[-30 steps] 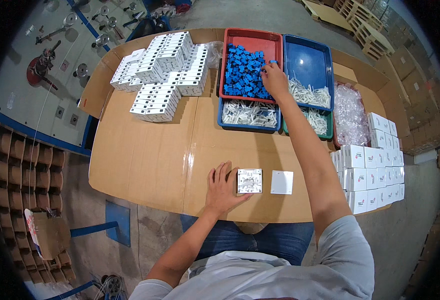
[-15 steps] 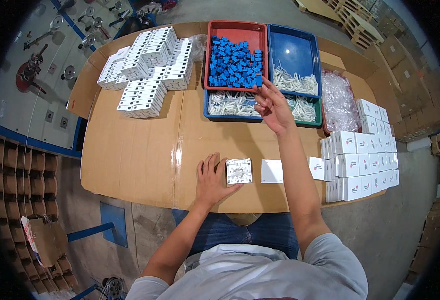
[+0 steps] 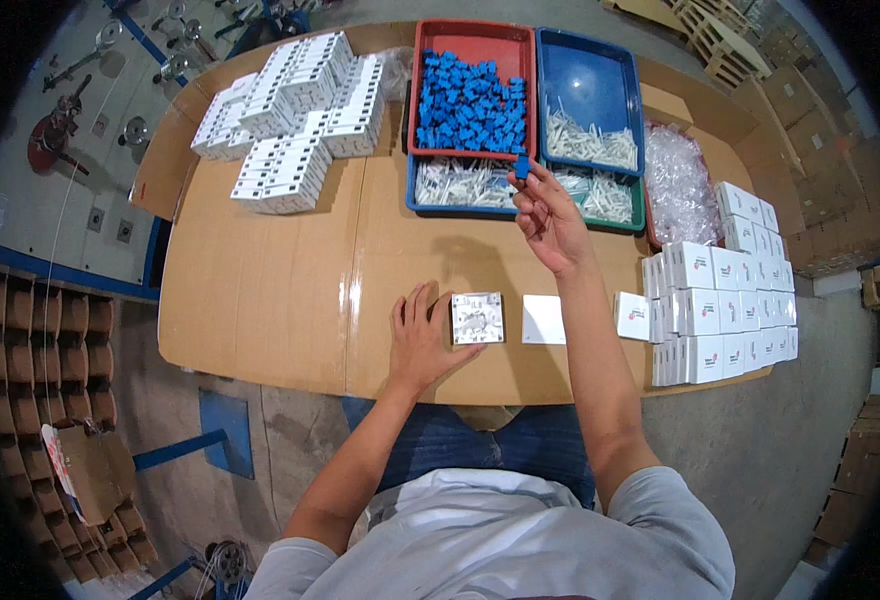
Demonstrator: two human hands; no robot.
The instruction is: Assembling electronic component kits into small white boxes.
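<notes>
My right hand [image 3: 554, 222] is raised just in front of the trays, pinching a small blue plastic part [image 3: 522, 169] between thumb and fingertips. My left hand [image 3: 423, 345] lies on the cardboard with its fingers spread. Its index finger and thumb rest against the left and near edges of an open square white housing [image 3: 477, 318], whose inner detail is too fine to make out. Right of that housing lies a flat white square cover [image 3: 541, 320], partly behind my right forearm. Many similar blue parts [image 3: 465, 105] fill the red tray [image 3: 474, 37].
A blue tray [image 3: 588, 80] holds white slim pieces; more lie in trays beneath. White boxed units [image 3: 300, 110] are stacked at far left. White printed boxes [image 3: 700, 310] stand at right, beside a single white box [image 3: 631, 315]. Clear plastic bags [image 3: 677, 190] fill another tray.
My right hand has drawn back from the red tray's near edge, and the blue part now shows in its fingertips. The left hand stays beside the housing. The whole view has shifted slightly.
</notes>
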